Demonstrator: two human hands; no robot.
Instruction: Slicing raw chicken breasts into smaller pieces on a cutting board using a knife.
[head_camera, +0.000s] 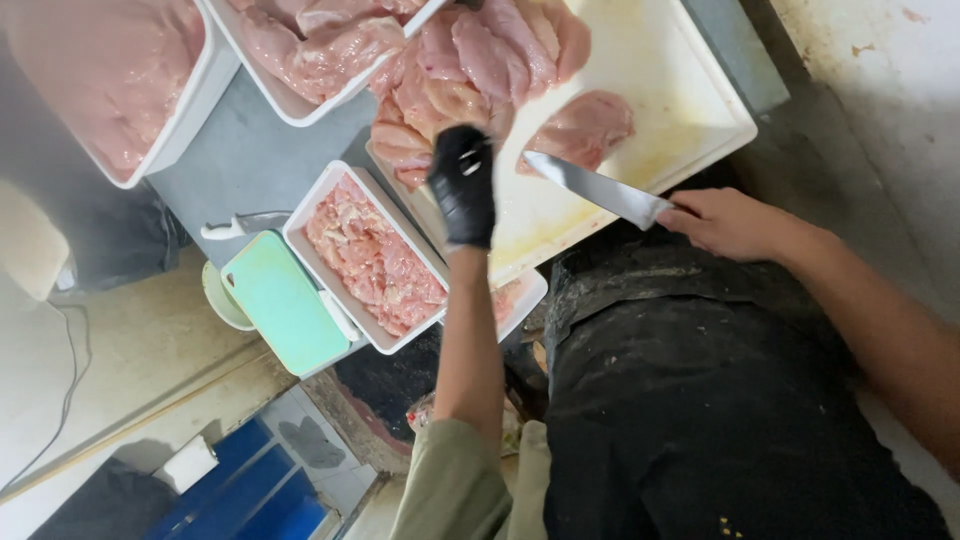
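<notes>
Left hand (463, 185) in black glove, fingers curled together, pressed on pile of raw pink chicken fillets (470, 70) at far-left part of white plastic cutting board (690, 110). Right hand (728, 222), bare, clamped on handle of long steel knife (597, 187), blade over board's near edge beside 1 separate fillet (583, 128). White tray of chopped chicken (372, 258) touched board's left edge.

A grey table (240, 160) carries a white cutting board (650, 90), white meat trays (310, 215) and a green phone (285, 300) left of the gloved fingers (462, 165).
</notes>
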